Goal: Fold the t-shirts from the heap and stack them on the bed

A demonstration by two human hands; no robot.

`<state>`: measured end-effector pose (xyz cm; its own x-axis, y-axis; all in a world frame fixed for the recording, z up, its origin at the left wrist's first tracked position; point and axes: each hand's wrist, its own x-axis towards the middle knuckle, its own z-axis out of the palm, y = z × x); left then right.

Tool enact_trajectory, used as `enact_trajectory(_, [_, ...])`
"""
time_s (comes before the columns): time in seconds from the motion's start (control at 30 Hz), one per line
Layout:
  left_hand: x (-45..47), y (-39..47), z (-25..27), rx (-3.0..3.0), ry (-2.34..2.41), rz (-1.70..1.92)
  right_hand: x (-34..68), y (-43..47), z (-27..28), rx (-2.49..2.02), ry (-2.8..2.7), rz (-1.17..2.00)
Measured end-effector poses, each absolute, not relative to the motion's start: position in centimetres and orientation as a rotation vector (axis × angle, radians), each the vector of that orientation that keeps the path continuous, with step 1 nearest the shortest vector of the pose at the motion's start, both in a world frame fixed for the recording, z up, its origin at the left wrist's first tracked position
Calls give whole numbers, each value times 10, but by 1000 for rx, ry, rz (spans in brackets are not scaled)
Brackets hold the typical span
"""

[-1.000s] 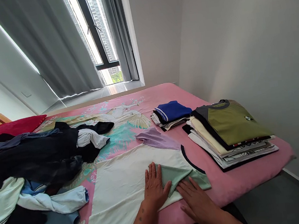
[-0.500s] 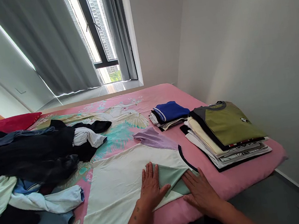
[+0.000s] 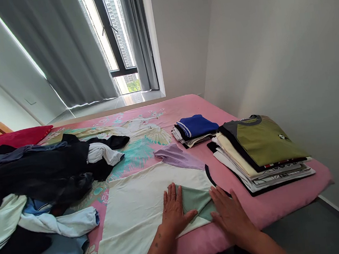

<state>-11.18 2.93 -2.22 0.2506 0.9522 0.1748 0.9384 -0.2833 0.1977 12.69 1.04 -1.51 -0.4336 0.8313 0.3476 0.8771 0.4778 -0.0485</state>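
A cream T-shirt [image 3: 135, 202] lies spread on the bed, its black neckband towards the right. Its lilac sleeve [image 3: 181, 156] points away from me, while the green sleeve [image 3: 194, 198] on the near side is folded inward over the body. My left hand [image 3: 175, 207] rests flat on the shirt at the left end of the green sleeve, fingers outstretched. Flat on the sleeve's right end, close to the neckband, is my right hand [image 3: 229, 213], its fingers slightly spread. Neither hand grips the cloth.
A tall stack of folded shirts with an olive T-shirt [image 3: 267, 139] on top stands at the right. Behind it sits a smaller stack topped by blue folded clothing [image 3: 197, 125]. Loose dark clothes [image 3: 38, 173] heap up at the left. The pink bed's edge [image 3: 322, 175] runs along the right.
My right hand has shifted slightly up towards the neckband. The left hand stays on the shirt in about the same place. The whole view has swung a little to the left.
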Motion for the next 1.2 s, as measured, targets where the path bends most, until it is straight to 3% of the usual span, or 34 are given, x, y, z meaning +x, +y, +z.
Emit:
enact_trajectory(0.13, [-113, 29, -20, 2425, 1832, 365, 83, 21, -8, -1307, -2523, -27])
enact_trajectory(0.33, [-110, 26, -9, 2259, 1966, 255, 71, 24, -13, -1491, -2577, 388])
enact_trajectory(0.53, [-121, 26, 4, 2138, 1924, 245, 71, 42, 19, -1494, -2418, 568])
enact_trajectory(0.77, [-235, 56, -2, 2056, 2231, 488, 56, 154, 25, -1362, -2142, 676])
enact_trajectory(0.97, [-346, 78, -8, 1852, 2502, 384, 18, 267, 5, -1474, -2047, 783])
enact_trajectory(1.2, [-396, 107, -15, 1769, 2531, 363, -17, 344, -21, -1734, -1923, 792])
